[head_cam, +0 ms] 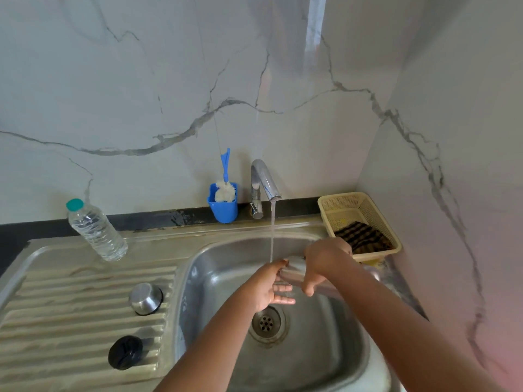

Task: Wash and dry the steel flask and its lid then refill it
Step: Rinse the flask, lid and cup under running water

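Note:
The steel flask lies roughly sideways over the sink basin, under the water stream from the tap. My right hand grips its body from above. My left hand is at the flask's near end, fingers spread and relaxed, touching it in the running water. Most of the flask is hidden by both hands. On the ribbed drainboard to the left stand a steel cup lid and a black inner lid.
A clear water bottle with a teal cap stands at the drainboard's back. A blue holder with a bottle brush sits beside the tap. A cream basket holding a checked cloth is at the right by the marble wall.

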Tool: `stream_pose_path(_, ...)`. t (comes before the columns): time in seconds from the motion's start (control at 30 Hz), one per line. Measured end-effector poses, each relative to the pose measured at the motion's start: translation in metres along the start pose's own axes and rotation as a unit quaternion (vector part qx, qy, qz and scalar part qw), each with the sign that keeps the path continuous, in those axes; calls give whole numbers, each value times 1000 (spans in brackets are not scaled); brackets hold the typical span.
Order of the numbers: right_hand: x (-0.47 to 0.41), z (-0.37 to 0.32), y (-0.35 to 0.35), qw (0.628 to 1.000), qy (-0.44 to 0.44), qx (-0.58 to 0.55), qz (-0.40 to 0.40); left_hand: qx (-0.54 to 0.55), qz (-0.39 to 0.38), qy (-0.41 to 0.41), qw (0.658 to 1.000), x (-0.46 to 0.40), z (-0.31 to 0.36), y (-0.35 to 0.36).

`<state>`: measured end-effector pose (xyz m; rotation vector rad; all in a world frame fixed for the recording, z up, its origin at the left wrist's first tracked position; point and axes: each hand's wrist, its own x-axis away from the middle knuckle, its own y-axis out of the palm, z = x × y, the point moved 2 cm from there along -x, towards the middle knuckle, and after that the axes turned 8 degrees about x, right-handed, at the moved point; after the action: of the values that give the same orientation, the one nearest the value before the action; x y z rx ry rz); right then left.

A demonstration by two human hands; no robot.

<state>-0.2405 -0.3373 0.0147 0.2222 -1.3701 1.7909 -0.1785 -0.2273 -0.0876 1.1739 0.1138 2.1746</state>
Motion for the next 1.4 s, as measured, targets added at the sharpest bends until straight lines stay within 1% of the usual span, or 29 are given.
stream_pose_path(0.17, 8, -9, 13, 999, -30, 23, -23, -39, 10, -26, 999, 5, -15, 4)
stream_pose_path(0.23, 13, -11, 16, 998, -29, 45, -25, -52, 12, -38, 998, 8, -19, 3)
stream_pose_path(0.33, 20, -18, 19, 995, -14, 95, -9, -61, 19, -53, 997, 18, -26, -1)
stream_pose_path(0.4, 22, -26, 22, 992, 2, 122, 14, -70, 30, -43, 996, 25, -30, -7)
stream_pose_path(0.53, 22, -49, 34, 985, 6, 172, 25, -78, 57, -32, 995, 35, -38, -30)
stream_pose_path(0.63, 19, -68, 38, 987, 39, 153, 30, -93, 56, -31, 994, 46, -41, -51)
stream_pose_path(0.73, 18, -88, 41, 984, 18, 173, 37, -88, 59, -28, 994, 50, -45, -73)
stream_pose_path(0.9, 24, -116, 46, 973, 13, 227, 31, -72, 52, -30, 996, 62, -51, -99)
stream_pose_path(1.07, 32, -129, 48, 971, 14, 236, 43, -50, 55, -40, 996, 76, -52, -121)
stream_pose_path(1.27, 49, -142, 42, 975, 24, 215, 47, -24, 50, -38, 998, 90, -55, -139)
stream_pose_path(1.4, 64, -143, 34, 995, 12, 97, 22, -12, 33, -37, 999, 103, -57, -141)
